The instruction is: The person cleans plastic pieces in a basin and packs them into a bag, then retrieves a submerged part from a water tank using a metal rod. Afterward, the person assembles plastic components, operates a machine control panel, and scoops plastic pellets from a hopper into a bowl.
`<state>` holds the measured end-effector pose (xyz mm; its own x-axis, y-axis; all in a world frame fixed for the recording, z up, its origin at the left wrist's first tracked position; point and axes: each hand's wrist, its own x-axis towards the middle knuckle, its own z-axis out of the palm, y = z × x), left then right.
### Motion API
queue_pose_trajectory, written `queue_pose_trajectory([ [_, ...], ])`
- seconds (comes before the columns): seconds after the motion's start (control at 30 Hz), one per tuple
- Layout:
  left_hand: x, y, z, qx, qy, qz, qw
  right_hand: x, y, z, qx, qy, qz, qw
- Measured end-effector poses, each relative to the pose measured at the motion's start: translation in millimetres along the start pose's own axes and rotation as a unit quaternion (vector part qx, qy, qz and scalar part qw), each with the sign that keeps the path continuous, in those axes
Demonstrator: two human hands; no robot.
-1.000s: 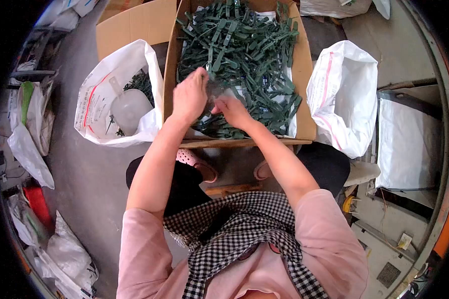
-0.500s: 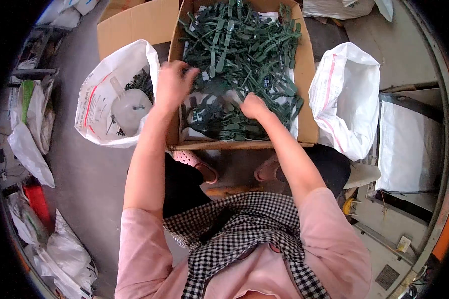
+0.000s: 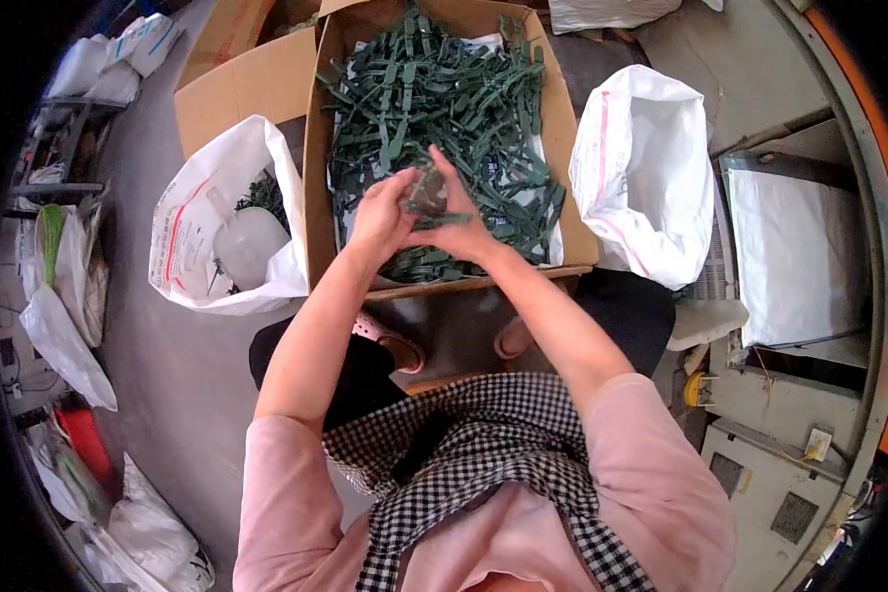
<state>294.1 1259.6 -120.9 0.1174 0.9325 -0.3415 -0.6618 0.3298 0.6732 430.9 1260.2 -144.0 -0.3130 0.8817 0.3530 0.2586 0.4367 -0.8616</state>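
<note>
Over a cardboard box (image 3: 318, 168) heaped with dark green plastic pieces (image 3: 483, 109), my two hands are close together. Blurred green plastic pieces (image 3: 427, 192) are held between them. My left hand (image 3: 383, 209) curls its fingers against these pieces from the left. From the right, my right hand (image 3: 461, 225) cups them, with its fingers pointing up and its thumb reaching toward the left hand. Motion blur hides how many pieces are held. The heaped pieces are long, flat and jointed, lying in a tangle on white sheeting.
Left of the box stands an open white sack (image 3: 183, 232) holding a translucent scoop (image 3: 252, 245) and dark pieces. Another open white sack (image 3: 651, 178) stands on the right. A cardboard flap (image 3: 247, 94) sticks out at upper left. Bags line the left side; grey machine panels (image 3: 775, 493) are at lower right.
My hands have come together from separate places in the box and now have green pieces between them. The view has shifted, so the box appears further left.
</note>
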Motion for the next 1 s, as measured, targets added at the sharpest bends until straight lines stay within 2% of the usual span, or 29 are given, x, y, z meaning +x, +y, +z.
queue_pose_trajectory([
  [0.03, 2.5, 2.3, -6.1, 0.018, 0.019, -0.002, 1.0, 3.1, 5.8, 0.9, 0.001, 0.0, 0.0, 1.0],
  [0.07, 5.3, 11.4, -10.9, 0.251, 0.03, 0.025, 0.967, 5.8, 11.4, 3.1, -0.047, -0.066, 0.094, 0.992],
  [0.1, 9.5, 16.9, -16.0, 0.468, 0.037, 0.05, 0.881, 6.2, 17.0, 6.5, -0.095, -0.133, 0.186, 0.969],
  [0.13, 6.8, 9.4, -16.9, 0.607, 0.027, 0.223, 0.762, 1.7, 20.7, 12.2, -0.149, -0.105, 0.193, 0.964],
  [0.17, 6.0, 3.8, -18.4, 0.685, 0.01, 0.347, 0.641, 0.9, 23.9, 15.4, -0.149, -0.108, 0.196, 0.963],
  [0.23, 13.3, 3.0, -22.7, 0.781, 0.01, 0.432, 0.451, 1.8, 31.2, 20.1, -0.286, -0.23, 0.207, 0.907],
  [0.27, 16.1, 6.1, -23.5, 0.784, 0.039, 0.422, 0.455, 0.5, 39.7, 18.5, -0.291, -0.281, 0.211, 0.89],
  [0.3, 20.2, 10.0, -25.0, 0.785, 0.067, 0.412, 0.458, 2.2, 34.1, 11.6, -0.29, -0.284, 0.212, 0.889],
  [0.37, 26.7, 18.8, -29.6, 0.716, 0.114, 0.4, 0.561, 4.2, 25.2, -9.7, -0.433, -0.296, 0.181, 0.832],
  [0.43, 30.3, 29.7, -36.4, 0.642, 0.141, 0.34, 0.673, 4.5, 63.2, -34.4, -0.411, -0.178, 0.228, 0.865],
  [0.47, 27.1, 34.6, -30.6, 0.61, 0.159, 0.318, 0.708, 0.5, 83.8, -39.1, -0.468, -0.149, 0.261, 0.831],
  [0.5, 29.9, 35.4, -32.7, 0.612, 0.158, 0.32, 0.706, -5.3, 103.0, -40.7, -0.522, -0.118, 0.295, 0.792],
  [0.53, 34.2, 35.2, -36.7, 0.448, 0.11, 0.239, 0.854, -12.0, 119.6, -40.2, -0.521, -0.114, 0.297, 0.792],
  [0.57, 34.4, 37.5, -32.6, 0.259, 0.056, 0.143, 0.954, -14.1, 122.8, -40.9, -0.483, -0.133, 0.317, 0.805],
  [0.6, 30.6, 37.6, -29.6, 0.261, 0.01, 0.111, 0.959, -14.8, 126.0, -43.5, -0.447, -0.151, 0.333, 0.817],
  [0.63, 28.2, 37.4, -26.3, 0.259, 0.009, 0.114, 0.959, -18.3, 128.3, -44.3, -0.449, -0.15, 0.33, 0.816],
  [0.7, 17.2, 36.0, -9.1, 0.434, -0.038, 0.094, 0.895, -21.5, 82.0, -39.1, -0.562, -0.116, 0.088, 0.814],
  [0.73, 13.8, 27.9, -5.3, 0.523, -0.051, 0.171, 0.833, -21.7, 59.5, -36.6, -0.561, -0.102, 0.038, 0.821],
  [0.77, 6.0, 25.3, 6.5, 0.6, -0.053, 0.269, 0.752, -20.4, 41.3, -34.7, -0.561, -0.1, 0.037, 0.821],
  [0.83, 0.2, 11.0, 8.7, 0.755, 0.03, 0.269, 0.598, -17.7, 9.4, -33.6, -0.546, -0.112, -0.133, 0.819],
  [0.87, -6.0, 14.6, 18.2, 0.795, 0.055, 0.181, 0.577, -14.3, -5.1, -33.2, -0.537, -0.097, -0.18, 0.818],
  [0.9, -5.4, 14.1, 17.6, 0.793, 0.052, 0.184, 0.578, -12.3, -15.3, -31.8, -0.527, -0.082, -0.226, 0.815],
  [0.97, 4.1, 14.5, 2.4, 0.784, 0.044, 0.128, 0.606, -11.6, -21.8, -30.4, -0.547, -0.081, -0.233, 0.799],
  [1.0, 11.0, 15.8, -6.4, 0.75, 0.028, 0.135, 0.647, -11.4, -23.3, -30.0, -0.524, -0.061, -0.211, 0.823],
])
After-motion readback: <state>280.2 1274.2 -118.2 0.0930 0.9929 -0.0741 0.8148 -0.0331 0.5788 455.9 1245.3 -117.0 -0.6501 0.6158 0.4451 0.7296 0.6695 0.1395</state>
